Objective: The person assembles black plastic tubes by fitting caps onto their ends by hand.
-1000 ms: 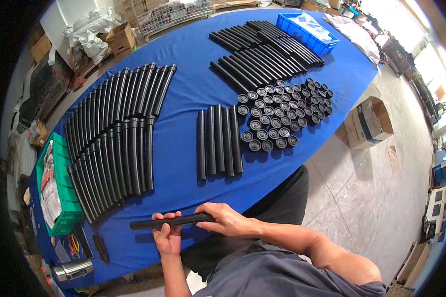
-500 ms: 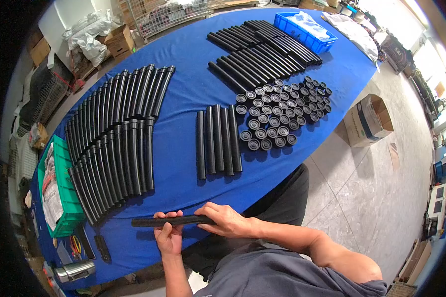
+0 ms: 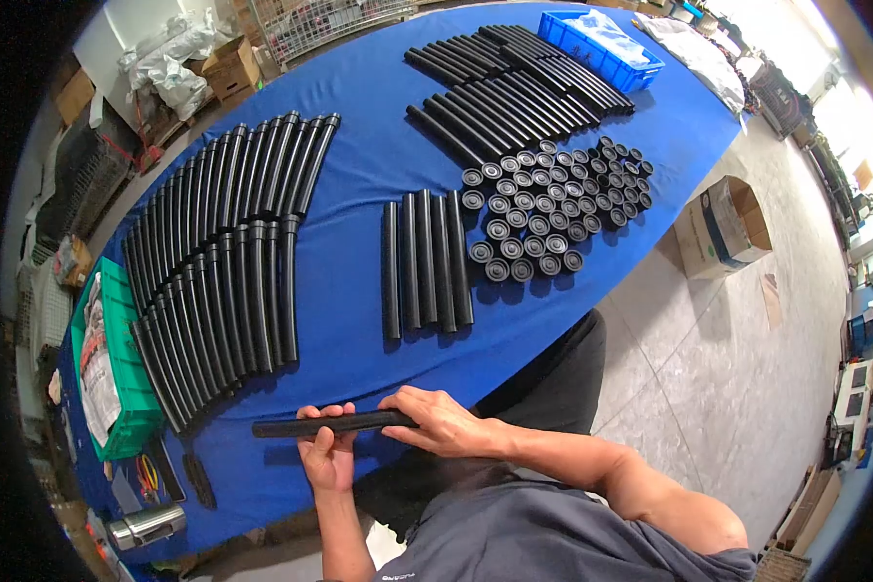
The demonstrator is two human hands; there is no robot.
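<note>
A black tube (image 3: 286, 428) lies crosswise in both hands, above the near edge of the blue table. My left hand (image 3: 328, 451) is wrapped round its middle, palm up, with the thumb on the near side. My right hand (image 3: 435, 420) grips the tube's right end and covers it. Several loose black tubes (image 3: 427, 262) lie side by side on the cloth beyond my hands. Next to them on the right are many round black caps (image 3: 543, 209). On the left, rows of black tubes with collared ends (image 3: 228, 262) are laid out.
More plain tubes (image 3: 514, 92) lie at the far side near a blue bin (image 3: 601, 48). A green crate (image 3: 131, 378) stands at the left edge, with pliers (image 3: 147, 477) and a metal cylinder (image 3: 147, 526) nearby. On the floor at right is an open carton (image 3: 713, 233).
The view has shifted slightly, so the things on the table appear a little higher. Both hands keep their hold on the tube.
</note>
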